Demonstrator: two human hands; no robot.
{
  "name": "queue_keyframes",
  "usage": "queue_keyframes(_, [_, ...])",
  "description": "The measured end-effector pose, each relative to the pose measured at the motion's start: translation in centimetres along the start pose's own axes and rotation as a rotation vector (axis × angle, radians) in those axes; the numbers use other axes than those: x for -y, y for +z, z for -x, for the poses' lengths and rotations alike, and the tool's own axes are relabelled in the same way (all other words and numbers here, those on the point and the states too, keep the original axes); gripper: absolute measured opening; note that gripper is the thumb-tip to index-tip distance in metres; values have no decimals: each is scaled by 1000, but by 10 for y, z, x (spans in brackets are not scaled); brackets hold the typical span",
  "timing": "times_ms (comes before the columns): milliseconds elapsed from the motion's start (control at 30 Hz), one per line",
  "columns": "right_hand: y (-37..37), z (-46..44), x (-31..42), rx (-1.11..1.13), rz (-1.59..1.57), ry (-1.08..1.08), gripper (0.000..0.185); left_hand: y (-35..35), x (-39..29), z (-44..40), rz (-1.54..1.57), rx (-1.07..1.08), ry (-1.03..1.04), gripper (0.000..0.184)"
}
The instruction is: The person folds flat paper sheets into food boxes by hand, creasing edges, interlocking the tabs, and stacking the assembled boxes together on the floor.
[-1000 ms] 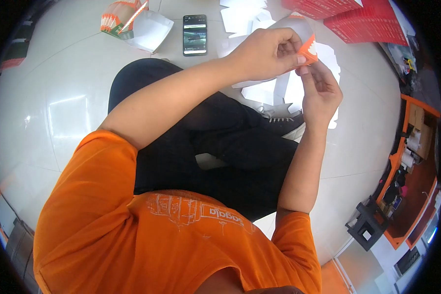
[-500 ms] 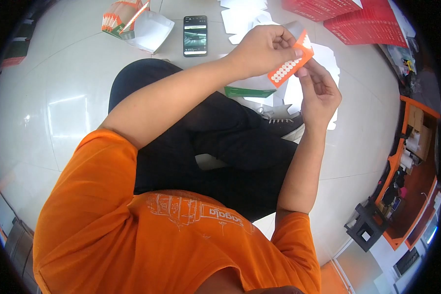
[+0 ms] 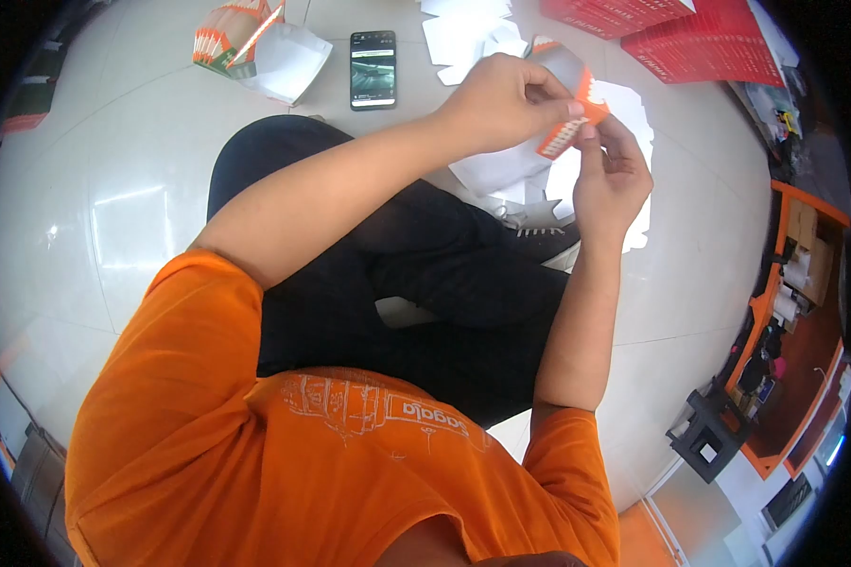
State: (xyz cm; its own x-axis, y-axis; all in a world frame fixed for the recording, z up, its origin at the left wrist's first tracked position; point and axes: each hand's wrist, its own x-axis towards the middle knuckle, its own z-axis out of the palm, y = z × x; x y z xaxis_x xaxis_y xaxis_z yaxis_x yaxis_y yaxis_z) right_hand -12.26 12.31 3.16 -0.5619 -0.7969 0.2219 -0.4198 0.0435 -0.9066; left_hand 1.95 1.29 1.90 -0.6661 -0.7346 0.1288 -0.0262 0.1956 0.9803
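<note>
A cardboard food box (image 3: 562, 139), orange with a row of white dots and partly folded, is held up between my two hands above the floor. My left hand (image 3: 509, 102) has its thumb and fingers pinched on the orange panel from the left. From the right, my right hand (image 3: 616, 181) grips the panel's corner between thumb and fingers. Part of the box is hidden behind my left hand, and the orange panel is slightly blurred. White flat cardboard pieces (image 3: 473, 38) lie on the floor behind and below my hands.
A phone (image 3: 373, 71) with a lit screen lies on the tiled floor (image 3: 142, 255). Left of it stand nested orange-and-green boxes (image 3: 241, 42). Stacks of red printed cardboard (image 3: 704, 47) are at the upper right. An orange shelf (image 3: 761, 463) with assorted items lines the right side.
The box has been tilted, so its dotted orange panel looks narrower and its green edge no longer shows. My right hand has shifted slightly left; my left hand keeps its pinch.
</note>
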Motion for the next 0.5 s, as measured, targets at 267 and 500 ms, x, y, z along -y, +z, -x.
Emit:
queue_keyframes(267, [-13, -9, -6, -67, -118, 108, 18, -9, 10, -19, -177, -378, 461, 37])
queue_keyframes(500, [-13, -6, -9, -13, 16, -31, 44, -4, 11, -8, -234, -146, 273, 39])
